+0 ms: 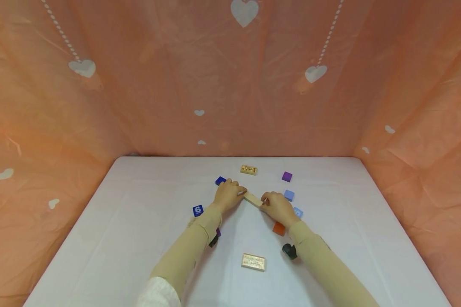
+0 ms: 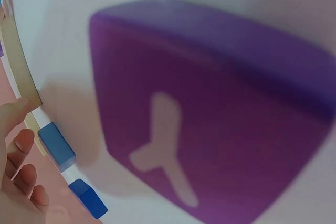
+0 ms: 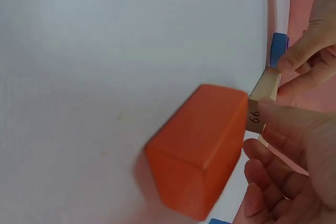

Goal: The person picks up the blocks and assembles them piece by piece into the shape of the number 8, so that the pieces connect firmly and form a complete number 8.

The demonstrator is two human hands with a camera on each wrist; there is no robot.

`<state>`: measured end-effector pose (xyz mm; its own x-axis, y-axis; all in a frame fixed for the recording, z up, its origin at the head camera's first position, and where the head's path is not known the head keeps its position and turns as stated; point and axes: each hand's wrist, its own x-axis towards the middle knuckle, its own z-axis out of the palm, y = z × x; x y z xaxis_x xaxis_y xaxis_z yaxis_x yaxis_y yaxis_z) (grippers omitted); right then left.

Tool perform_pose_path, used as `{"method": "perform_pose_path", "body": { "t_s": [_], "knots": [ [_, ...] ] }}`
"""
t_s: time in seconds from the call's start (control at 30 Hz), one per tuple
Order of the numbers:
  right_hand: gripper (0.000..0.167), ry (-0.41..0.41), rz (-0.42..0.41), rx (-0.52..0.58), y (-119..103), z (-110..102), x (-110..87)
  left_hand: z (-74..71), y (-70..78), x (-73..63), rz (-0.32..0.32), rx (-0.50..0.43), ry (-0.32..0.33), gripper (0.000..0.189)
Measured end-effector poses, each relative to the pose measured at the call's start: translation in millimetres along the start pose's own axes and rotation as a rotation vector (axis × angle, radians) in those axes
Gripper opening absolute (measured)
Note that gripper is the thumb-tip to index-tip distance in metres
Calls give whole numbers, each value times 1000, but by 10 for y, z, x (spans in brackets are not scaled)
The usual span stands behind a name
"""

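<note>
A long, light wooden block (image 1: 252, 199) lies slantwise between my two hands in the head view. At its far left end my left hand (image 1: 228, 195) pinches it between thumb and fingers. The near right end is gripped by my right hand (image 1: 278, 207), thumb on one side and fingers curled on the other. Digits are printed on that end of the wooden block (image 3: 256, 115) in the right wrist view. A dark blue block (image 1: 220, 181) sits just beyond my left hand, and two light blue blocks (image 1: 289, 195) (image 1: 298, 212) lie beside my right hand.
Two gold-toned rectangular blocks lie on the white table, one at the back (image 1: 248, 170) and one in front (image 1: 253, 262). A purple block (image 1: 287, 176) is at back right. An orange block (image 1: 278, 229) lies by the right wrist, a numbered blue block (image 1: 197, 210) left of the left forearm.
</note>
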<state>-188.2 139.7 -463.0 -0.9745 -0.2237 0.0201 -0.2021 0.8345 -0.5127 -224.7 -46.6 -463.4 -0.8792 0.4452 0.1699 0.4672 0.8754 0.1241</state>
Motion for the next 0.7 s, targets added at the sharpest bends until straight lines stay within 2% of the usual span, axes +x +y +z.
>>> {"method": "perform_pose_path", "body": {
  "t_s": [0.17, 0.4, 0.7],
  "knots": [
    [20, 17, -10, -16, 9, -17, 5, 12, 2, -19, 13, 23, -4, 20],
    [20, -29, 31, -5, 28, -37, 30, 10, -11, -91, 63, 45, 5, 18],
    [20, -58, 17, 11, 19, -64, 67, -5, -36, -145, 48, 2, -50, 21]
  ]
}}
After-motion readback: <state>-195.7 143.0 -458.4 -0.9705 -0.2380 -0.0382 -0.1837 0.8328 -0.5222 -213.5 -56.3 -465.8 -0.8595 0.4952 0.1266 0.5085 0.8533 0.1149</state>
